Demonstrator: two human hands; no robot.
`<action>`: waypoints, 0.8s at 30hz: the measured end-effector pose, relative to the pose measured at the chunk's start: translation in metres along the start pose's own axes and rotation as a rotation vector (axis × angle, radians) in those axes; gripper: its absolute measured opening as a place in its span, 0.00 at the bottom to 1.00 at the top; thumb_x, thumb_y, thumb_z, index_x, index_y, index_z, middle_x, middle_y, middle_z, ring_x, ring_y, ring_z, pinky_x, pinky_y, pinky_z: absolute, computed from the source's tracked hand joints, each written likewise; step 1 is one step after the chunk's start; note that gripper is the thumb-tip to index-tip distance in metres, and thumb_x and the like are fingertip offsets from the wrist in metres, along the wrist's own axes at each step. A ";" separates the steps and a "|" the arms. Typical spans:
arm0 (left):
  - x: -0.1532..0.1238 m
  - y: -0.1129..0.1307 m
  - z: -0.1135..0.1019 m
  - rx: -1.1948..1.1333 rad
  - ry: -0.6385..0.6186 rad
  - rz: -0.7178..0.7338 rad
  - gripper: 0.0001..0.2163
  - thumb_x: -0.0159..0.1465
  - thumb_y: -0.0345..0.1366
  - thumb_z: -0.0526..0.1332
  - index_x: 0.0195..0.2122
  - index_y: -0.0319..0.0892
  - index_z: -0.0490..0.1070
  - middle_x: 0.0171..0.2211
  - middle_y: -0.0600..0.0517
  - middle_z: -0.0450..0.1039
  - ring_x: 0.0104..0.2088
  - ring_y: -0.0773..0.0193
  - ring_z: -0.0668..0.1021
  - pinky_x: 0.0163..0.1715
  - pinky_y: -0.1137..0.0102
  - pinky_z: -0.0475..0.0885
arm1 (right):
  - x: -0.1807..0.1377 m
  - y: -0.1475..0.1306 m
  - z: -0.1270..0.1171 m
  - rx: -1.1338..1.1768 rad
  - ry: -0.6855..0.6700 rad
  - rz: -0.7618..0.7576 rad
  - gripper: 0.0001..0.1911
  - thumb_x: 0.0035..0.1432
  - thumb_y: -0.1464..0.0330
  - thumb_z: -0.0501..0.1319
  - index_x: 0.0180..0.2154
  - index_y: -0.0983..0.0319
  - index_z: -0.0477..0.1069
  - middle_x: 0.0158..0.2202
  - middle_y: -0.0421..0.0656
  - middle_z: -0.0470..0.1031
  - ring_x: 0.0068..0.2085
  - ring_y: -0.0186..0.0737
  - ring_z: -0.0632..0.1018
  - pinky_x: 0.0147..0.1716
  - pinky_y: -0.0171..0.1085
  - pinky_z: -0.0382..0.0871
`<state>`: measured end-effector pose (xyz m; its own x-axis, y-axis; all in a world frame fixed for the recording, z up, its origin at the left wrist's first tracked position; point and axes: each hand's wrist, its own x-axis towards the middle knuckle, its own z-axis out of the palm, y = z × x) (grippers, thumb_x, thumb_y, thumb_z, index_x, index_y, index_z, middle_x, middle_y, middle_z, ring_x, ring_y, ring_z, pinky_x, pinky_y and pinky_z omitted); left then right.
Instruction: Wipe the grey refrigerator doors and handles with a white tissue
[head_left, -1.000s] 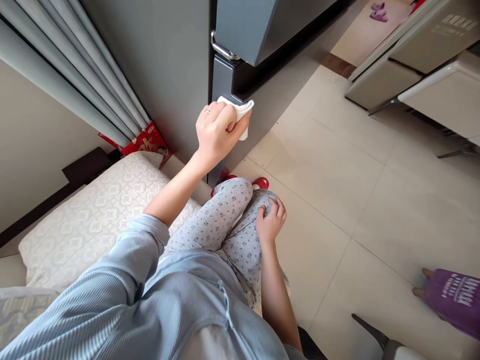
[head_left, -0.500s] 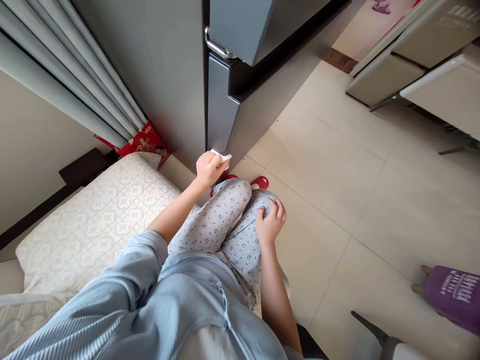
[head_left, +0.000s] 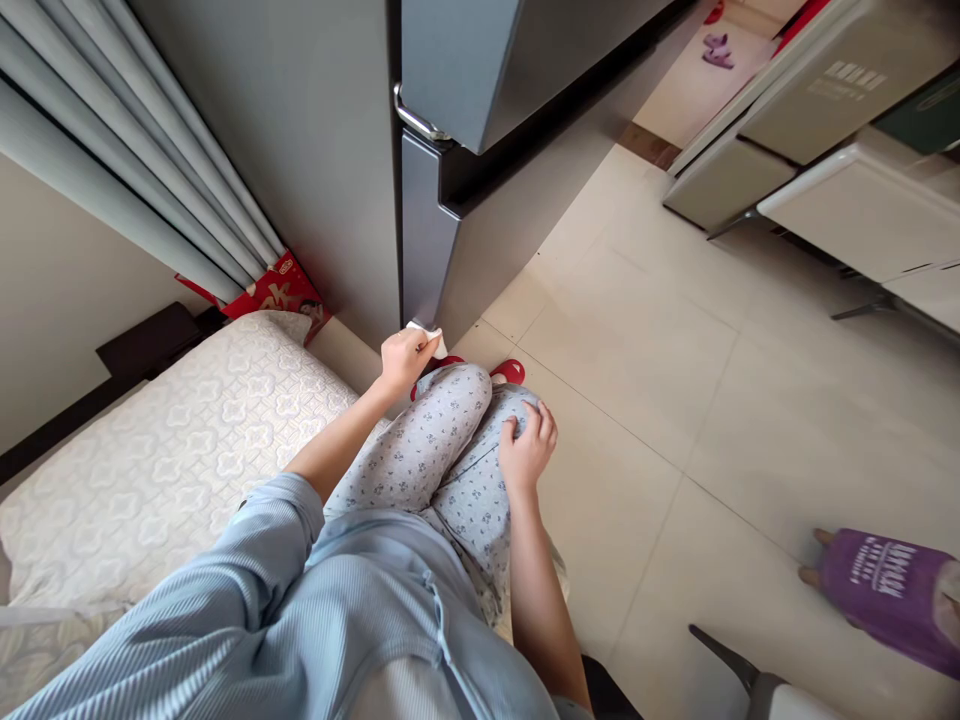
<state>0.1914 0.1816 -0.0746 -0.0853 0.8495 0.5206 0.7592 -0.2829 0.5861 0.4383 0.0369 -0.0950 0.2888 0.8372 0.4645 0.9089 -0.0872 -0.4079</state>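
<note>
My left hand (head_left: 405,362) is low against the bottom of a dark grey fridge door (head_left: 426,235), shut on a white tissue (head_left: 424,338). The tissue touches the door's lower edge, and most of it is hidden in my fingers. A metal door handle (head_left: 417,116) sits well above my hand. My right hand (head_left: 529,450) rests on my bent knee, fingers curled on the grey patterned pyjama trousers (head_left: 442,440), holding nothing.
Grey curtains (head_left: 135,140) hang at the left, above a quilted pale mattress (head_left: 180,450) and a red packet (head_left: 281,290). Red slippers (head_left: 508,372) lie by my knees on beige floor tiles (head_left: 637,400). Pale cabinets (head_left: 825,130) stand upper right; a purple cloth item (head_left: 885,590) lies lower right.
My left hand has moved down the fridge door with the tissue, from about mid-height to its bottom. My right hand stays on my knee.
</note>
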 end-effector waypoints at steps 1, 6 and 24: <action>0.013 0.010 -0.006 -0.028 0.099 0.044 0.26 0.71 0.46 0.60 0.21 0.41 0.50 0.19 0.55 0.54 0.23 0.69 0.59 0.28 0.68 0.53 | 0.000 0.000 0.000 0.005 -0.005 0.006 0.19 0.67 0.64 0.56 0.53 0.66 0.76 0.60 0.56 0.72 0.62 0.54 0.72 0.63 0.54 0.66; 0.088 0.069 -0.051 -0.164 0.457 0.172 0.26 0.71 0.49 0.62 0.23 0.42 0.51 0.20 0.56 0.53 0.24 0.70 0.60 0.29 0.70 0.57 | -0.001 -0.001 0.000 0.018 -0.030 0.017 0.19 0.68 0.64 0.55 0.54 0.67 0.75 0.61 0.57 0.72 0.63 0.54 0.71 0.64 0.54 0.65; 0.095 0.060 -0.044 -0.078 0.453 0.366 0.24 0.74 0.42 0.58 0.24 0.41 0.49 0.21 0.56 0.47 0.23 0.70 0.59 0.28 0.69 0.54 | -0.004 0.000 -0.003 0.025 -0.017 0.021 0.20 0.68 0.64 0.55 0.55 0.66 0.76 0.62 0.57 0.71 0.63 0.54 0.71 0.64 0.55 0.65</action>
<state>0.2008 0.2260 0.0375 -0.1070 0.4204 0.9010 0.7432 -0.5682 0.3534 0.4382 0.0323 -0.0945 0.3027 0.8442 0.4423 0.8947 -0.0917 -0.4372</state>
